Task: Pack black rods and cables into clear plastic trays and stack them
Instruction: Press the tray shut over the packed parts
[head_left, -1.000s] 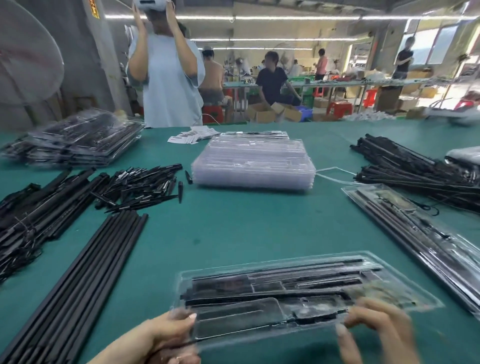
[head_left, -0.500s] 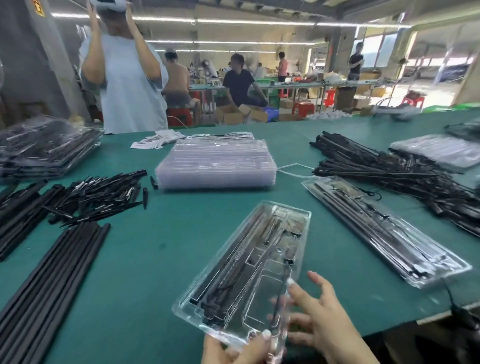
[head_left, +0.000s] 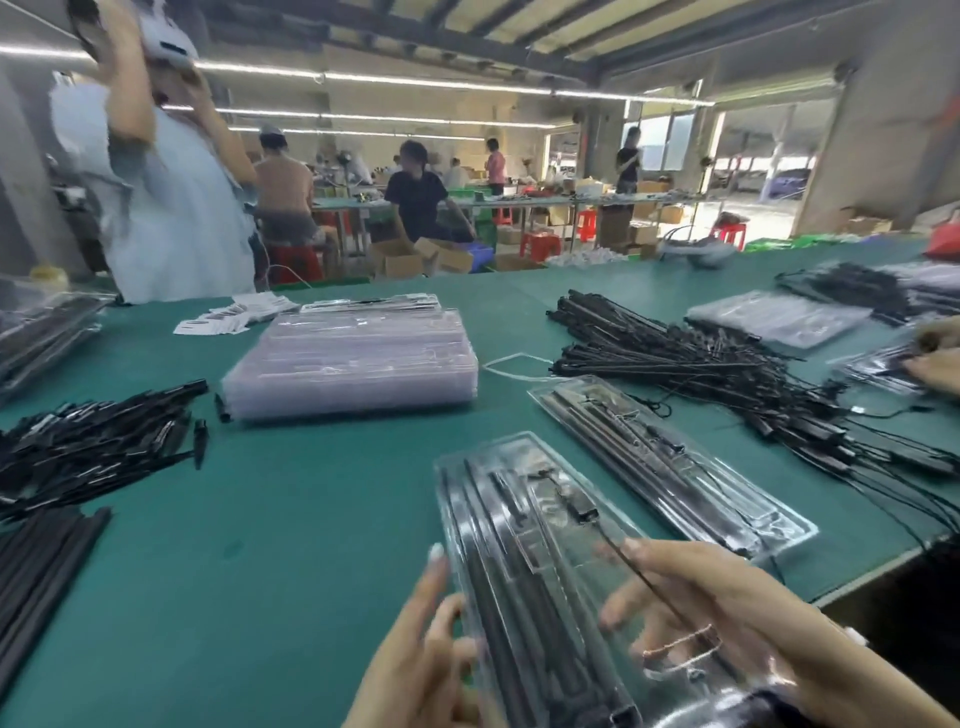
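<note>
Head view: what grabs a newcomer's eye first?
Front and centre, a clear plastic tray packed with black rods is held over the green table, the left hand on its left edge, the right hand on its right. Behind it sits a tall stack of empty clear trays; to the right, a tangled heap of black rods and cables.

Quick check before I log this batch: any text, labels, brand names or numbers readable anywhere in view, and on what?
None can be read.
White paper slips at the far side of the green table: dark print, too small and blurred to read.
Packed tray held by the left hand and right hand: no label visible.
Stack of empty clear trays: no marking visible.
Cardboard boxes behind: no legible print.
</note>
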